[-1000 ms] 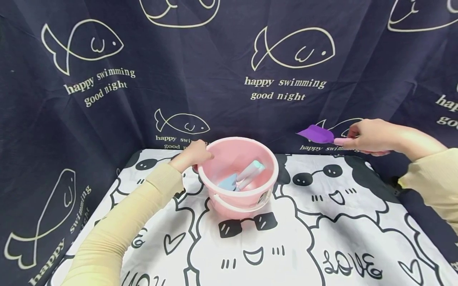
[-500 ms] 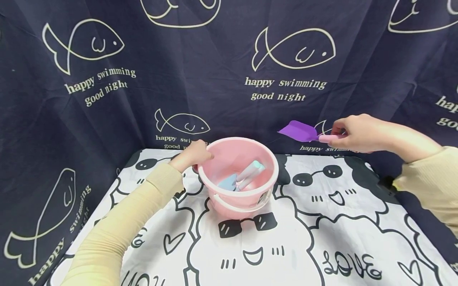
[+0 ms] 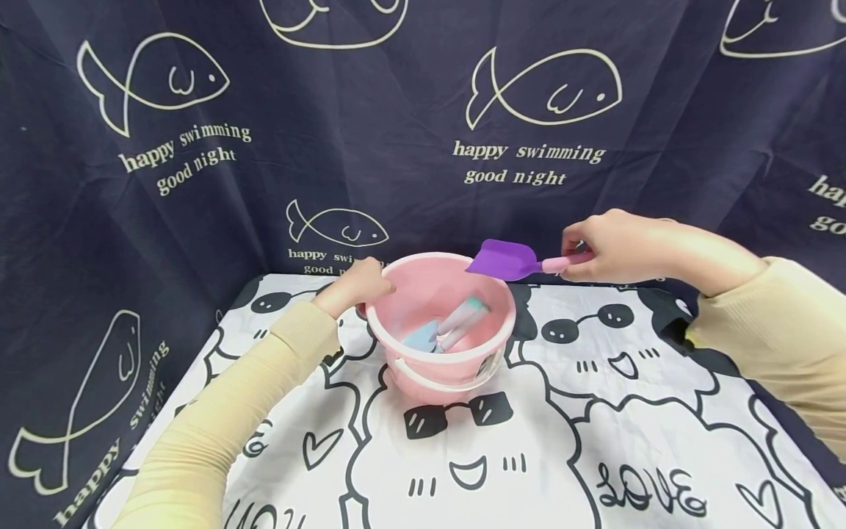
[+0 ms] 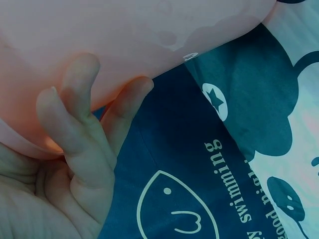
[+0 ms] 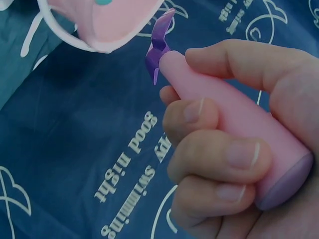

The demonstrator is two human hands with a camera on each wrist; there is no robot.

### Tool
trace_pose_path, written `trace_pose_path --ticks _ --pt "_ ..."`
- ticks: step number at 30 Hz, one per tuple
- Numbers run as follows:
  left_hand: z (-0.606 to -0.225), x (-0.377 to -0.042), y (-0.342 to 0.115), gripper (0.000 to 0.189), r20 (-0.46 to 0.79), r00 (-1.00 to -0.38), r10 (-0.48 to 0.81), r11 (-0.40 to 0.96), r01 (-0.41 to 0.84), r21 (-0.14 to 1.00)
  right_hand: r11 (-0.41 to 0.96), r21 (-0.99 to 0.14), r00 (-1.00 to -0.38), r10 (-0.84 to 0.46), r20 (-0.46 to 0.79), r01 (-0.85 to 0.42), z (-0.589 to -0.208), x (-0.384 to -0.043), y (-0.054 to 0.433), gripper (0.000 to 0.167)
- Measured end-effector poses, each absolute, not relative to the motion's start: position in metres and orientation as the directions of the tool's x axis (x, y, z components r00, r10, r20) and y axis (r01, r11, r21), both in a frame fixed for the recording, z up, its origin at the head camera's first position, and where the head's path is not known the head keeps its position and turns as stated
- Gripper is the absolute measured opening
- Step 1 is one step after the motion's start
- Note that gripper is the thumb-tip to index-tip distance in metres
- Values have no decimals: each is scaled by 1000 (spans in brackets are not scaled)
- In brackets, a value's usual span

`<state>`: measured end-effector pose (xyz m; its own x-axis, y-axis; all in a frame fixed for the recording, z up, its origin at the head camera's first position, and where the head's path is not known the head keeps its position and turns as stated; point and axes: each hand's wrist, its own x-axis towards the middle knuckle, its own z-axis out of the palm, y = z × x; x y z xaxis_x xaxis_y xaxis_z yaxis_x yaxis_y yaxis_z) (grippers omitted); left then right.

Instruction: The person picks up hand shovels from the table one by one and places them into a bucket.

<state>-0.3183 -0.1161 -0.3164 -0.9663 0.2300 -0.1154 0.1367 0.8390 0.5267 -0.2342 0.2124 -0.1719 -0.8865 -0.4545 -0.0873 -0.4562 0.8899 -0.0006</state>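
A pink plastic bucket (image 3: 423, 290) stands on the table, its white bail handle (image 3: 439, 383) hanging at the front. My left hand (image 3: 360, 283) grips its left rim; in the left wrist view the fingers (image 4: 79, 84) press against the outer wall and the thumb is hidden. With my right hand (image 3: 621, 246) I hold a toy shovel by its pink handle (image 5: 224, 119). The shovel's purple blade (image 3: 505, 259) points left and overlaps the bucket's back right rim in the head view. Inside the bucket lie a light-blue blade (image 3: 423, 338) and pale handles (image 3: 463, 317), one with a teal end.
The table carries a white cloth (image 3: 502, 492) printed with cartoon sheep. Dark blue curtains (image 3: 396, 147) with fish drawings hang directly behind the table and along both sides. The bucket sits near the back edge.
My right hand has moved left with the purple shovel, bringing its blade from beside the curtain's right part to the bucket's right rim. The left hand and bucket have stayed put.
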Motion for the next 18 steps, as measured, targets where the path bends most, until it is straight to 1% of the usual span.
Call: trace_pose_path --ticks 5,11,13,18 --pt "-316 -318 -117 27 -114 -965 234 840 142 524 859 1 -857 -511 -66 -513 -174 -231 198 9" --pt "-316 -319 -117 26 -102 -966 236 847 153 509 851 12 -848 -523 -83 -525 -178 -231 185 10" --pt "-316 -319 -117 26 -102 -967 235 851 154 502 844 0 -841 -534 -93 -536 -181 -232 181 9" --pt "-315 -319 -117 26 -103 -967 235 858 157 488 803 -32 -798 -595 -95 -595 -190 -236 175 7"
